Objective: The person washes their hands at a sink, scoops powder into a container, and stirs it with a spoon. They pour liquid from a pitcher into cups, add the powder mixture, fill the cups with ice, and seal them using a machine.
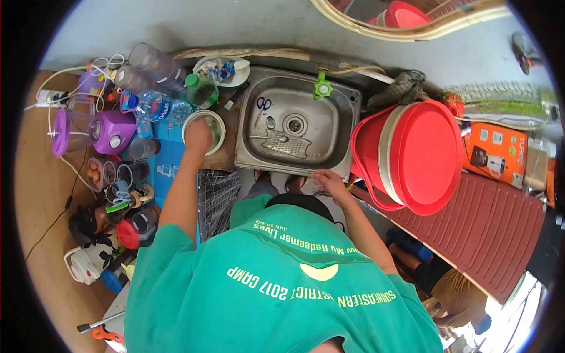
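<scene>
My left hand (199, 135) reaches into a white bowl (218, 148) left of the sink; its fingers are hidden inside, over greenish contents. The steel sink (250, 154) holds blue-handled scissors (263, 105) and a small metal object around its drain (295, 125). My right hand (331, 182) is at the sink's front right edge, with fingers loosely extended and apart. Thin greenish-brown strands show just below it; whether they touch the hand is unclear. A green tap handle (322, 88) stands behind the basin.
Right of the sink stands a large red lidded bucket (428, 157). Bottles (202, 92), cups (144, 148), a purple blender (113, 133) and eggs (93, 175) crowd the left side. An orange box (497, 152) lies far right. Another person (459, 294) is at the lower right.
</scene>
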Available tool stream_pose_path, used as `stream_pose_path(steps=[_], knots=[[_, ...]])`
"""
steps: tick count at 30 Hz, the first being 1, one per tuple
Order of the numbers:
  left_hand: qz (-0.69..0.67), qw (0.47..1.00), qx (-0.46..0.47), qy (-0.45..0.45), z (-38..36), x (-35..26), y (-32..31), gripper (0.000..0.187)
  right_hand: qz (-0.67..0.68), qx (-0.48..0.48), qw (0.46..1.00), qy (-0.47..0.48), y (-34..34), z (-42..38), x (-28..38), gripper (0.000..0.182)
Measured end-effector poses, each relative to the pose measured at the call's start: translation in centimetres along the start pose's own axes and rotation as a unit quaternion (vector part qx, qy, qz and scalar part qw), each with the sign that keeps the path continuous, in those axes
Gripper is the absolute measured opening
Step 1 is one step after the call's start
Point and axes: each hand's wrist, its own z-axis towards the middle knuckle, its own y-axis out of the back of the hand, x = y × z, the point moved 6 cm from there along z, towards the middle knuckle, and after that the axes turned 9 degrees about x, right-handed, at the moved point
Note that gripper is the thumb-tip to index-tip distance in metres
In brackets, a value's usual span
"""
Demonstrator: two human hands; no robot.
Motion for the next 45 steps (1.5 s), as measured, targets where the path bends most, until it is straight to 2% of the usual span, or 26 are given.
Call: stream_pose_path(steps=[3,5,6,9,11,15,17,18,19,21,22,24,25,27,29,31,32,33,34,35,37,38,40,42,43,45], knots=[[-0.027,0.999,-0.029,0.025,-1.6,-1.1,2.4,0.022,-0.020,0.043,0.999,0.012,-1.2,3.0,3.5,0.032],[-0.108,0.989,-0.056,0.086,-2.6,-1.8,4.1,0.024,-0.018,0.089,0.996,0.022,-2.3,5.4,5.3,0.031],[-0.107,0.988,-0.059,0.092,-2.6,-1.3,3.6,0.024,-0.077,0.089,0.993,0.014,-2.6,6.4,6.3,0.030],[-0.130,0.982,-0.103,0.094,-2.6,-0.7,2.4,0.029,-0.079,0.123,0.987,0.061,-4.2,9.0,8.8,0.024],[-0.119,0.978,-0.166,0.042,-3.1,-1.7,2.8,0.035,-0.084,0.137,0.985,0.061,-5.2,10.0,10.0,0.024],[-0.129,0.981,-0.113,0.090,-3.4,-2.5,4.2,0.037,-0.125,0.158,0.978,0.047,-7.3,11.0,12.1,0.023],[-0.278,0.932,-0.216,0.086,-5.3,-4.8,7.8,0.033,-0.115,0.174,0.978,0.016,-8.5,11.9,12.5,0.023],[-0.294,0.920,-0.249,0.066,-6.0,-6.5,9.2,0.025,-0.104,0.191,0.976,-0.004,-9.2,12.2,12.9,0.023],[-0.296,0.920,-0.249,0.068,-6.5,-8.5,9.7,0.025,-0.106,0.191,0.976,-0.005,-9.8,12.2,13.5,0.023],[-0.397,0.900,-0.173,0.053,-6.5,-13.0,9.5,0.019,0.060,0.215,0.974,-0.034,-11.3,12.2,14.6,0.027],[-0.405,0.894,-0.186,0.032,-6.0,-15.6,8.8,0.018,0.060,0.217,0.974,-0.029,-11.8,12.7,14.7,0.027],[-0.422,0.891,-0.165,0.010,-4.3,-20.2,5.6,0.018,0.338,0.268,0.902,-0.011,-12.7,14.2,14.7,0.030],[-0.431,0.893,-0.132,0.009,-2.9,-22.0,3.6,0.019,0.339,0.269,0.901,-0.006,-12.0,14.7,15.0,0.030],[-0.385,0.906,-0.171,-0.030,-0.4,-24.5,-0.3,0.021,0.554,0.367,0.747,0.004,-10.7,14.6,16.8,0.035],[-0.343,0.914,-0.205,-0.065,1.3,-26.0,-1.4,0.025,0.528,0.350,0.774,0.007,-9.6,12.0,18.8,0.036],[-0.321,0.941,-0.089,0.067,3.0,-25.2,-3.7,0.034,0.470,0.235,0.849,0.047,-8.0,11.9,18.7,0.043],[-0.352,0.930,-0.048,0.094,3.4,-25.4,-5.5,0.041,0.469,0.234,0.851,0.043,-7.0,12.9,17.8,0.043],[-0.353,0.929,-0.050,0.099,3.1,-26.4,-6.1,0.041,0.495,0.389,0.772,0.090,-6.8,14.1,18.0,0.044],[-0.354,0.930,-0.087,0.054,2.5,-28.2,-6.0,0.042,0.506,0.530,0.667,0.133,-6.6,13.8,18.6,0.044],[-0.353,0.927,-0.123,0.007,2.0,-29.5,-5.6,0.043,0.506,0.531,0.667,0.131,-6.6,13.4,18.8,0.044],[-0.305,0.946,-0.108,0.001,2.5,-29.6,-5.2,0.045,0.562,0.319,0.761,0.063,-5.9,13.4,17.9,0.044],[-0.259,0.961,-0.095,-0.007,3.1,-29.6,-4.7,0.047,0.565,0.317,0.759,0.066,-5.9,12.6,18.0,0.044],[-0.215,0.973,-0.082,-0.020,3.8,-29.4,-3.7,0.050,0.415,0.173,0.888,0.091,-4.1,11.9,17.0,0.040],[-0.199,0.979,0.040,0.017,4.4,-28.5,-3.8,0.046,0.381,0.165,0.903,0.112,-2.7,11.8,16.2,0.034],[-0.201,0.979,0.039,0.018,4.4,-28.2,-3.2,0.046,0.348,0.160,0.915,0.130,-2.1,12.1,15.9,0.029],[-0.370,0.920,-0.120,0.045,3.9,-26.9,0.7,0.045,0.298,0.129,0.936,0.134,-0.2,14.3,15.0,0.028]])
